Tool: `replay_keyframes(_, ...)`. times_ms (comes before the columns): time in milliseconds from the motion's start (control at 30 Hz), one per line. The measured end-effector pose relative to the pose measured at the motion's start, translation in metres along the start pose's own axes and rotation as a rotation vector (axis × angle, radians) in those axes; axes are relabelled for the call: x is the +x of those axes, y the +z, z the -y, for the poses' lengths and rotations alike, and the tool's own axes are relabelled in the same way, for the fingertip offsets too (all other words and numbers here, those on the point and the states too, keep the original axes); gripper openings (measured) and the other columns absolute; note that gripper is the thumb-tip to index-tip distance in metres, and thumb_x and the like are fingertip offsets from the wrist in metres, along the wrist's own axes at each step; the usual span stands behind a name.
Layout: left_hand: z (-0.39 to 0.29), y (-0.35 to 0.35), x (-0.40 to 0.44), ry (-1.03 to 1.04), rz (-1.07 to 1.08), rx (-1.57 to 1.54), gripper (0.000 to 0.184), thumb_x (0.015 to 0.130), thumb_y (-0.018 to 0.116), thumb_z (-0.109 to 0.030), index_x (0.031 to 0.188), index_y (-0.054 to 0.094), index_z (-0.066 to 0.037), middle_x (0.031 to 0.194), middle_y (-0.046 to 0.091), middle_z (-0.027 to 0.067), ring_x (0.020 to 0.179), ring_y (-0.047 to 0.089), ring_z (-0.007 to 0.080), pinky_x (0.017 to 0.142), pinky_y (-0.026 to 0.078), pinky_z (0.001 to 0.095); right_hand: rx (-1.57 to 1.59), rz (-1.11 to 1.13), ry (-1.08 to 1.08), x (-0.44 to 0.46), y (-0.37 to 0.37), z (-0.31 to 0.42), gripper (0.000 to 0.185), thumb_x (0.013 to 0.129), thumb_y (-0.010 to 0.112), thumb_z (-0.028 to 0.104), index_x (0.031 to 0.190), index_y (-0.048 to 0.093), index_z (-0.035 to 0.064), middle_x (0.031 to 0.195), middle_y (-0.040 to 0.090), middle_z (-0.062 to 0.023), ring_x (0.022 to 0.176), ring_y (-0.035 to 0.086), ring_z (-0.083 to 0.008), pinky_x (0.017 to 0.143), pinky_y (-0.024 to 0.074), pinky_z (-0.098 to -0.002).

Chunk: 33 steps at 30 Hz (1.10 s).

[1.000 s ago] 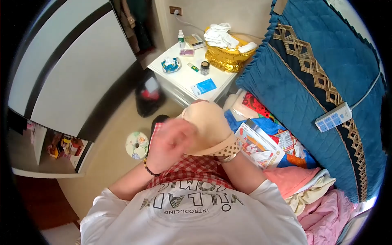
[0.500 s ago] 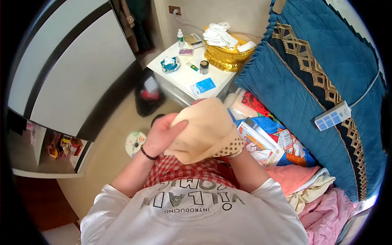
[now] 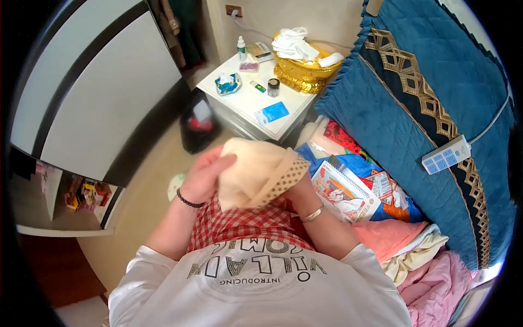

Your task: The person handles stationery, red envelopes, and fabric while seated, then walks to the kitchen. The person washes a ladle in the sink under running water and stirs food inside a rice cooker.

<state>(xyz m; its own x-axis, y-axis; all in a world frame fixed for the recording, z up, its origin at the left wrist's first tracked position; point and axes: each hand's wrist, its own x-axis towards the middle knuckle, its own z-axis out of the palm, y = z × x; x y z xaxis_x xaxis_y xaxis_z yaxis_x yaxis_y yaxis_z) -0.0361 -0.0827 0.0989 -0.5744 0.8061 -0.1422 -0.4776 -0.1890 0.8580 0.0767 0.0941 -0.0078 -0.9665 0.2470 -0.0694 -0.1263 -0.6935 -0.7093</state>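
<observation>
A beige cloth piece (image 3: 248, 174), soft and loosely bunched, with a brown-dotted band along its right edge, is held up in front of my waist. My left hand (image 3: 206, 173), with a dark bead bracelet at the wrist, pinches its left side between thumb and fingers. At the dotted end, my right hand (image 3: 300, 191), with a silver bangle, holds the cloth from behind; most of its fingers are hidden by the fabric. Whether the piece is a cap or another garment I cannot tell.
Ahead stands a white nightstand (image 3: 226, 106) bearing a gold basket (image 3: 299, 76) with white cloths, a tissue pack (image 3: 227, 83), a small jar (image 3: 273, 87) and a blue packet (image 3: 272, 113). On the right are a spiral calendar (image 3: 346, 193), clothes (image 3: 389, 237) and a power strip (image 3: 447, 155) on a blue quilted cover.
Both hands have moved slightly left with the cloth, which has turned so that more of its dotted band shows. My right hand's bangle has come into view.
</observation>
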Motion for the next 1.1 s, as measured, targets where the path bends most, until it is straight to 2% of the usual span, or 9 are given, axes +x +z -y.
replay_keyframes(100, 0.006, -0.003, -0.001, -0.396, 0.342, -0.087, 0.044, 0.090, 0.052, -0.018, 0.129, 0.040, -0.003, 0.121, 0.054, 0.0085, 0.107, 0.054, 0.0179, 0.092, 0.043, 0.0331, -0.358, -0.048, -0.090, -0.014, 0.016, 0.007, 0.045, 0.096, 0.026, 0.032, 0.121, 0.045, -0.0010, 0.119, 0.053, -0.0143, 0.108, 0.052, -0.0242, 0.096, 0.0397, -0.0370)
replay_keyframes(267, 0.036, -0.002, 0.013, -0.522, 0.091, -0.517, 0.043, 0.090, 0.053, -0.024, 0.125, 0.043, -0.002, 0.121, 0.054, 0.0130, 0.109, 0.053, 0.0265, 0.094, 0.042, 0.0381, -0.820, 0.060, -0.252, -0.007, 0.007, 0.013, 0.045, 0.097, 0.025, 0.031, 0.118, 0.046, -0.0023, 0.113, 0.056, -0.0136, 0.103, 0.055, -0.0214, 0.090, 0.0436, -0.0337)
replay_keyframes(333, 0.031, -0.008, 0.017, -0.306, -0.076, -0.481, 0.040, 0.090, 0.052, -0.023, 0.123, 0.045, -0.001, 0.118, 0.055, 0.0136, 0.107, 0.054, 0.0268, 0.093, 0.043, 0.0395, -0.829, 0.124, -0.346, -0.008, 0.017, 0.026, 0.041, 0.096, 0.030, 0.030, 0.117, 0.047, -0.0020, 0.110, 0.057, -0.0127, 0.100, 0.056, -0.0198, 0.087, 0.0454, -0.0316)
replay_keyframes(400, 0.015, -0.007, 0.016, -0.108, -0.085, -0.412, 0.036, 0.091, 0.050, -0.021, 0.121, 0.047, 0.000, 0.116, 0.056, 0.0132, 0.103, 0.057, 0.0245, 0.090, 0.046, 0.0380, -0.859, -0.292, 0.203, -0.018, 0.040, 0.046, 0.035, 0.092, 0.047, 0.024, 0.116, 0.048, -0.0013, 0.104, 0.058, -0.0100, 0.094, 0.057, -0.0158, 0.081, 0.0470, -0.0270)
replay_keyframes(433, 0.008, -0.002, 0.014, -0.017, -0.090, -0.318, 0.035, 0.092, 0.049, -0.020, 0.120, 0.047, 0.000, 0.116, 0.056, 0.0127, 0.103, 0.057, 0.0236, 0.089, 0.047, 0.0371, -0.599, -0.372, 0.138, -0.023, 0.040, 0.041, 0.038, 0.086, 0.060, 0.018, 0.116, 0.048, -0.0006, 0.100, 0.058, -0.0083, 0.089, 0.057, -0.0136, 0.076, 0.0474, -0.0250)
replay_keyframes(600, 0.023, 0.008, 0.003, -0.020, -0.069, 0.027, 0.028, 0.092, 0.051, -0.017, 0.115, 0.052, -0.001, 0.105, 0.061, 0.0075, 0.092, 0.060, 0.0147, 0.078, 0.049, 0.0279, -0.904, -0.209, -0.193, -0.026, 0.069, 0.014, 0.039, 0.085, 0.060, 0.021, 0.115, 0.049, -0.0017, 0.098, 0.061, -0.0123, 0.086, 0.059, -0.0167, 0.075, 0.0474, -0.0295)
replay_keyframes(700, 0.019, 0.020, 0.002, 0.033, -0.112, 0.059, 0.026, 0.092, 0.051, -0.016, 0.113, 0.054, -0.002, 0.102, 0.062, 0.0053, 0.088, 0.060, 0.0120, 0.075, 0.049, 0.0260, -0.852, -0.162, 0.004, -0.012, 0.047, 0.010, 0.044, 0.081, 0.063, 0.022, 0.116, 0.048, -0.0007, 0.101, 0.061, -0.0136, 0.091, 0.059, -0.0179, 0.077, 0.0471, -0.0299)
replay_keyframes(1000, 0.022, 0.014, -0.003, -0.004, -0.098, 0.047, 0.027, 0.092, 0.052, -0.018, 0.114, 0.054, -0.002, 0.105, 0.061, 0.0052, 0.093, 0.059, 0.0124, 0.079, 0.048, 0.0262, -0.694, -0.035, -0.049, -0.019, 0.048, -0.015, 0.037, 0.085, 0.058, 0.024, 0.112, 0.053, -0.0011, 0.099, 0.062, -0.0109, 0.088, 0.059, -0.0179, 0.078, 0.0463, -0.0291)
replay_keyframes(1100, 0.012, 0.018, 0.002, 0.090, -0.169, 0.030, 0.029, 0.091, 0.052, -0.018, 0.115, 0.052, -0.001, 0.105, 0.061, 0.0068, 0.093, 0.059, 0.0141, 0.080, 0.048, 0.0274, -0.687, -0.246, 0.170, -0.012, 0.025, -0.011, 0.033, 0.088, 0.054, 0.023, 0.111, 0.054, -0.0012, 0.100, 0.062, -0.0086, 0.089, 0.059, -0.0176, 0.080, 0.0465, -0.0298)
